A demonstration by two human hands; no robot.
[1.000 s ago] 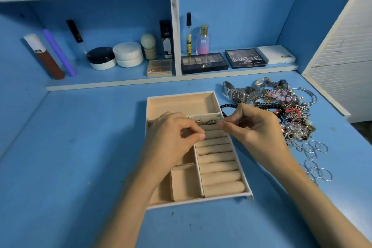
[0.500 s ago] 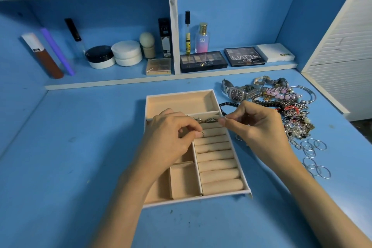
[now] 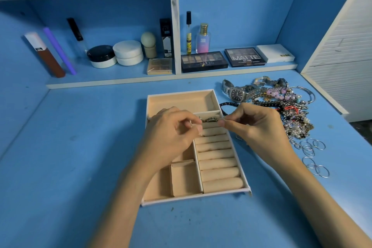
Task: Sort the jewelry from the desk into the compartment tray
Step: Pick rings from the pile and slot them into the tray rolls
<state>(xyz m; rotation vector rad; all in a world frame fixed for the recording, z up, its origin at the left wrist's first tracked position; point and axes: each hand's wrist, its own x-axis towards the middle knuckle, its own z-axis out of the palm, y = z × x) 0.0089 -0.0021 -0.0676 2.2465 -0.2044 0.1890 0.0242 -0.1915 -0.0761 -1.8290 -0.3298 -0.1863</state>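
Over the compartment tray's (image 3: 246,188) far ring rolls, the left hand (image 3: 173,135) and right hand (image 3: 255,125) each pinch an end of a small metal piece (image 3: 210,120). It has hardly shifted since a second ago, so it is likely not yet placed. The jewelry pile (image 3: 291,110) waits right of the tray.

A home vanity: blue desk (image 3: 60,167), cosmetics shelf (image 3: 120,80), eyeshadow palettes (image 3: 204,61).

L hand (image 3: 173,133) & R hand (image 3: 255,125) pinched a small chain (image 3: 210,120) over the tray (image 3: 181,92); jewelry pile (image 3: 291,110) lay at tray's 2 o'clock.
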